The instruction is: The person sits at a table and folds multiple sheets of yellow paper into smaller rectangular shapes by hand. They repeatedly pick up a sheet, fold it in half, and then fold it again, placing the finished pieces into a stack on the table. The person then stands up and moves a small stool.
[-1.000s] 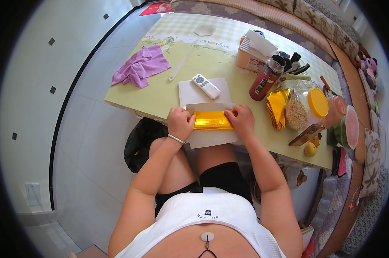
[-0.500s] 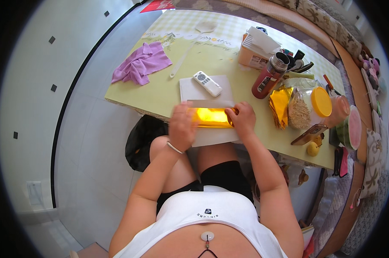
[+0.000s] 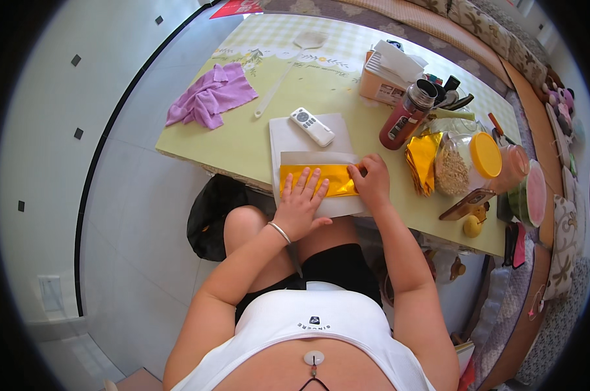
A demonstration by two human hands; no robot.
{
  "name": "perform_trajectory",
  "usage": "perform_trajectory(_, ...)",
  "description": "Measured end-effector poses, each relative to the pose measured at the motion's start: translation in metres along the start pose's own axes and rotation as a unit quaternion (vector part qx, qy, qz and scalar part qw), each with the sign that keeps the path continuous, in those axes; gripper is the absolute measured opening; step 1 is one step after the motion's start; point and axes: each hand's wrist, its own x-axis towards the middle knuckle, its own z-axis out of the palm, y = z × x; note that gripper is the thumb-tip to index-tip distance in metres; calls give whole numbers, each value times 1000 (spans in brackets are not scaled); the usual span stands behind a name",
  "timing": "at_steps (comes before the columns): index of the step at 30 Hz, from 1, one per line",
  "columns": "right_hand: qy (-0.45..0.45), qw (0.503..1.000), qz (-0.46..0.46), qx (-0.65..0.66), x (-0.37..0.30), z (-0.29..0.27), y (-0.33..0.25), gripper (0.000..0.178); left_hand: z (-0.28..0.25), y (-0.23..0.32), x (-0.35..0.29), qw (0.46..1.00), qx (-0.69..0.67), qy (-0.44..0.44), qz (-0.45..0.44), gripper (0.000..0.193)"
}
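Note:
A shiny gold foil sheet (image 3: 334, 174) lies on white paper (image 3: 347, 207) at the table's near edge. My left hand (image 3: 300, 210) rests flat on the foil's left half, fingers spread, with a white bracelet at the wrist. At the foil's right end, the thumb and bent fingers of my right hand (image 3: 374, 185) pinch its edge. Just beyond the foil, a white remote control (image 3: 312, 126) sits on more pale paper (image 3: 342, 130). To the right is a stack of folded gold foil (image 3: 422, 159).
A purple cloth (image 3: 213, 98) and a fly swatter (image 3: 275, 88) lie on the far left. Rightward stand a tissue box (image 3: 377, 83), a red thermos (image 3: 402, 120), a yellow-lidded jar (image 3: 452, 173), a leaning phone (image 3: 465, 204) and a yellow fruit (image 3: 472, 226). A black bag (image 3: 207, 225) hangs below the table.
My left hand, blurred at the foil's left end before, has moved right and now lies spread on the foil. My right hand keeps its place at the right end.

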Motion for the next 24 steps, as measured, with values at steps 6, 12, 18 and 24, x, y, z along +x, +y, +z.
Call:
perform_trajectory(6,7,946,-196,-259,-11,-6,-47,56,-1,-3,-3,1000,-2,-14,-2,96)
perform_trajectory(12,-195,954,-184,-134,-53,10,-52,80,1,-14,-5,998,-1,-60,3,99)
perform_trajectory(18,-205,940,-185,-203,-61,-17,-18,76,-3,-47,-28,995,73,-31,-61,81)
perform_trajectory(24,-167,929,-209,-254,-54,-20,-27,57,17,-59,-16,978,178,109,23,49)
